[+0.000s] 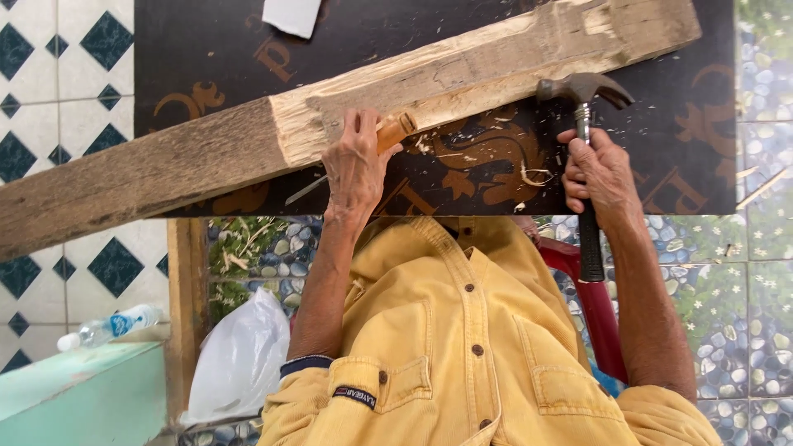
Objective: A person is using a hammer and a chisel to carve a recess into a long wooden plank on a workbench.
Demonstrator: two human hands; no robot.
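Note:
A long weathered wooden beam lies slantwise across a black board with orange patterns. Its middle stretch is freshly chipped and pale. My left hand rests against the beam's near edge, closed around a chisel. The chisel's wooden handle sticks out by my thumb, and its thin metal blade shows below my fingers. My right hand grips a claw hammer by the shaft. The steel hammer head is just under the beam's edge, to the right of the chisel. Wood shavings lie between my hands.
My yellow shirt fills the lower middle. A red plastic seat is under my right arm. Lower left are a white plastic bag, a plastic bottle, a teal surface and a wooden post. A white object lies at the board's far edge.

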